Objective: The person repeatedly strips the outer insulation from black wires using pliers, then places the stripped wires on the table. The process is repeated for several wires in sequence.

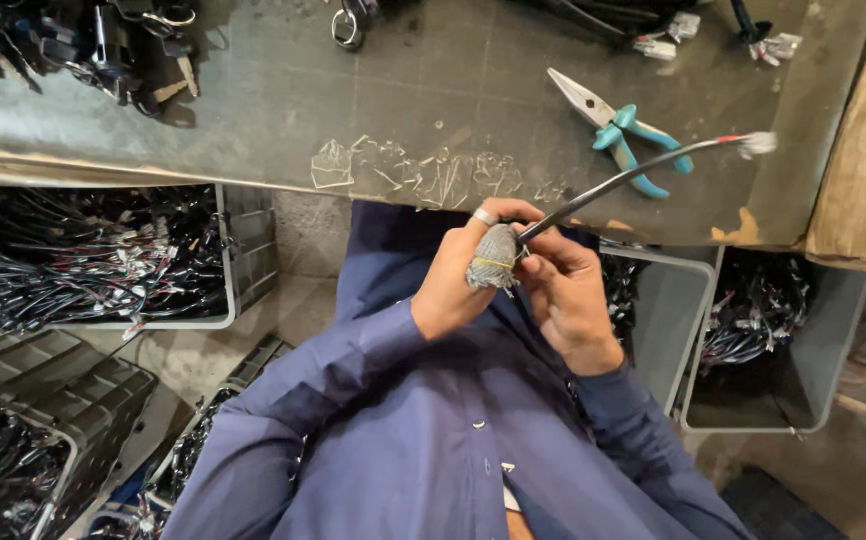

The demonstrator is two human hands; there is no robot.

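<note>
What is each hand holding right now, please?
Left hand: closed on the black cable, thumb in a grey cloth wrap.
Right hand: closed on the same cable.

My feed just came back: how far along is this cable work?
Done: bins under the bench hold heaps of wired cables. In hand: both hands grip one black cable, left hand with a cloth-wrapped finger, right hand beside it. Left: the pliers lie unused, and more cables sit at the bench's far edge.

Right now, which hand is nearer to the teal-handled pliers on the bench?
Right. The right hand lies below the pliers, holding the black cable; the left hand is farther left.
</note>
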